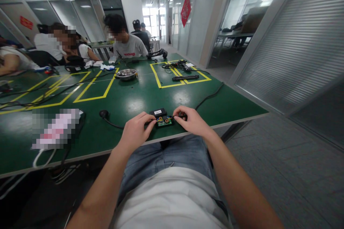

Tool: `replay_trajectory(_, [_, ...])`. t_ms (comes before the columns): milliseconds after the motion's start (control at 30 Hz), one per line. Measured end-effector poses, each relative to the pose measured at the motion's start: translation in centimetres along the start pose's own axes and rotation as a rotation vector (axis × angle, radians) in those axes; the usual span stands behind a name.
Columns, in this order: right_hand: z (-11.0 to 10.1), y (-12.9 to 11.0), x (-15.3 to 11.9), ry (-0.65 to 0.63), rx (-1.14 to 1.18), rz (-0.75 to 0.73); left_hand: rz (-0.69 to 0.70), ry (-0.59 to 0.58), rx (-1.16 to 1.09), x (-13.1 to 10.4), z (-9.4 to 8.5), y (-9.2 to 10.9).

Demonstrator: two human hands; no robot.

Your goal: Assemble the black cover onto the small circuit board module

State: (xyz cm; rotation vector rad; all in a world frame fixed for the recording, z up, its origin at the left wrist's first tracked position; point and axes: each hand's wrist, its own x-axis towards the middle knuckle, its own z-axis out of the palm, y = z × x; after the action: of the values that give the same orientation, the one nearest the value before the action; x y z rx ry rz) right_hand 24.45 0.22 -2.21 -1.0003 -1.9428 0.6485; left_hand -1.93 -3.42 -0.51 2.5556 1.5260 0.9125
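A small green circuit board (165, 121) with copper coils lies near the front edge of the green table. Touching its far side is a black ribbed case part (153, 113) with a white label. My left hand (137, 128) is closed in a pinch at the board's left end, where a black cable (114, 125) from a round black plug (103, 113) runs under the hand. My right hand (192, 120) pinches another black cable (208, 98) at the board's right end. Fingers partly hide both cable ends.
A metal bowl (127, 74) stands farther back. A black bar (185, 77) and tangled cables (177, 65) lie within yellow tape at the right. A pixelated pinkish object (57, 128) rests at the left. Across the table sits a person in a grey shirt (130, 45).
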Motion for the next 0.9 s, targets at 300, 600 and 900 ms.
replay_trajectory(300, [0.13, 0.36, 0.09, -0.007, -0.023, 0.005, -0.032, -0.044, -0.037, 0.18, -0.01, -0.52])
replay_trajectory(600, [-0.20, 0.48, 0.27, -0.021, -0.123, -0.016, -0.007, -0.079, -0.076, 0.60, -0.25, -0.44])
replay_trajectory(900, [-0.49, 0.13, 0.20, -0.070, -0.065, 0.016, 0.008, -0.112, -0.162, 0.48, 0.30, -0.37])
